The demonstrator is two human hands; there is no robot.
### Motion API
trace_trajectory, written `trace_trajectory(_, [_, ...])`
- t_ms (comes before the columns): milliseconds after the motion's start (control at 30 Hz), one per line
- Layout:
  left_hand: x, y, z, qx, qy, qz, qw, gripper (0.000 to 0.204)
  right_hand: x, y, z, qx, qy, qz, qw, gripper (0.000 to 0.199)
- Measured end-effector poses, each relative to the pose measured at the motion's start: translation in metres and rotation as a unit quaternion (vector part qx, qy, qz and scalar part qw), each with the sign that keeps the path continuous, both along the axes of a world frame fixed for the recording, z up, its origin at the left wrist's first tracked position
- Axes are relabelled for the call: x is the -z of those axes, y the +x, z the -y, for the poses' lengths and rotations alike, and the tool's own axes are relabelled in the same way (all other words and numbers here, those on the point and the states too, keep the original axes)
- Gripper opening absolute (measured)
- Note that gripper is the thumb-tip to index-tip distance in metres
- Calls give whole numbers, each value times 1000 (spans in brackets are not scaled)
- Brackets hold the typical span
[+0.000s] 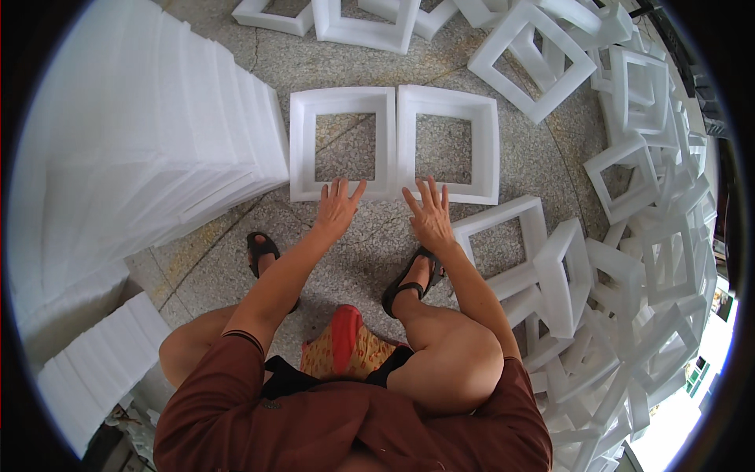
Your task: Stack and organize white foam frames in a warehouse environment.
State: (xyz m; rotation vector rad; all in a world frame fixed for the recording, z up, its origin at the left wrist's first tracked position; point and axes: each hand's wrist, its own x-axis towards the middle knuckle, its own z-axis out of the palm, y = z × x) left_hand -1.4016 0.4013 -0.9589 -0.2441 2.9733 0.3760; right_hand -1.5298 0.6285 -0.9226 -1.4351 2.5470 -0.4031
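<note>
Two square white foam frames lie side by side on the floor in front of me, their inner edges almost touching. My left hand (338, 208) is at the near edge of the left foam frame (303, 145), fingers spread, fingertips over its near bar. At the near left corner of the right foam frame (485, 149), my right hand (430, 214) reaches out with its fingers apart. Neither hand grips anything. Whether the fingertips press on the foam or hover just above it, I cannot tell.
A tall stack of white foam sheets (157, 110) stands on the left, with a lower stack (106, 362) nearer. Loose foam frames (562, 275) heap up along the right, and several more (366, 31) lie at the far side. My sandalled feet rest on the speckled floor (354, 259).
</note>
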Motion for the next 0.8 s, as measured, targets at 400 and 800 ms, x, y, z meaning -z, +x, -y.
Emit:
trace_trajectory(400, [5, -61, -68, 107, 12, 38, 993, 53, 23, 121, -271, 444, 161, 109, 875, 47])
trace_trajectory(800, [-207, -98, -200, 473, 222, -69, 850, 100, -107, 141, -242, 487, -100, 93, 863, 36])
